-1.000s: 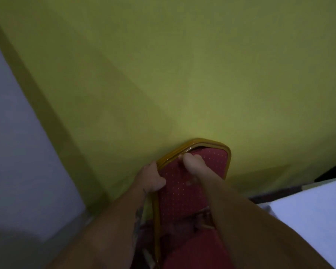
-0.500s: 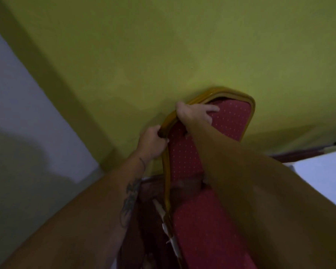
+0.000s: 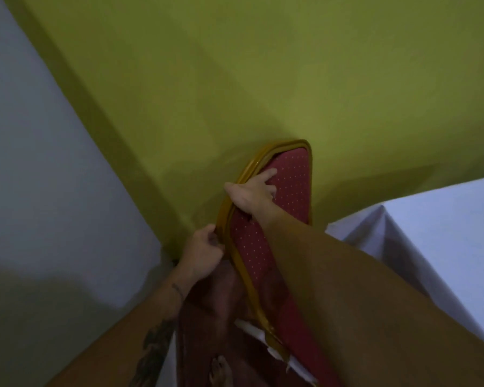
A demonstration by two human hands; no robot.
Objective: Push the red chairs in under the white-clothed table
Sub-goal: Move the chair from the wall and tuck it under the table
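Observation:
A red chair (image 3: 291, 188) with white dots and a gold frame stands in front of me, its backrest seen edge-on from above. My left hand (image 3: 203, 254) is closed around the left side rail of the gold frame. My right hand (image 3: 252, 191) grips the frame higher up, thumb on the rail and fingers spread over the red padding. The table with the white cloth (image 3: 436, 236) shows at the right, its corner close to the chair's right side. The chair's seat and legs are mostly hidden by my arms.
A yellow-green wall (image 3: 263, 79) fills the top of the view, directly behind the chair. A white wall (image 3: 39, 163) meets it at a corner on the left. A bare foot (image 3: 220, 372) stands on the dark red floor below.
The view has swung so the white-clothed table takes up more of the right side. The chair back has turned more edge-on and sits lower in view. Both hands keep hold of the frame.

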